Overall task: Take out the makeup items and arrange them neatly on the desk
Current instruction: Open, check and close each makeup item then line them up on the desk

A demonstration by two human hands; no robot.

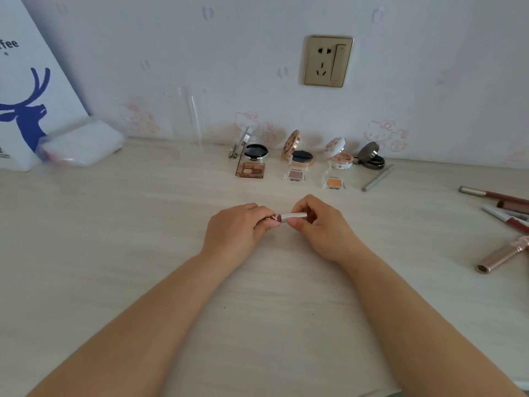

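Above the desk [143, 253] middle, the left hand [233, 233] and right hand [323, 227] both pinch one small tube [286, 217] with curled fingers. More tubes [503, 216] lie right. Far, open compacts [297, 156] stand in a row near the wall.

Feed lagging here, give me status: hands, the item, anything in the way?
Left hand and right hand both pinch one lip tube above the desk. Compacts lined up by the wall. Nothing in the way.
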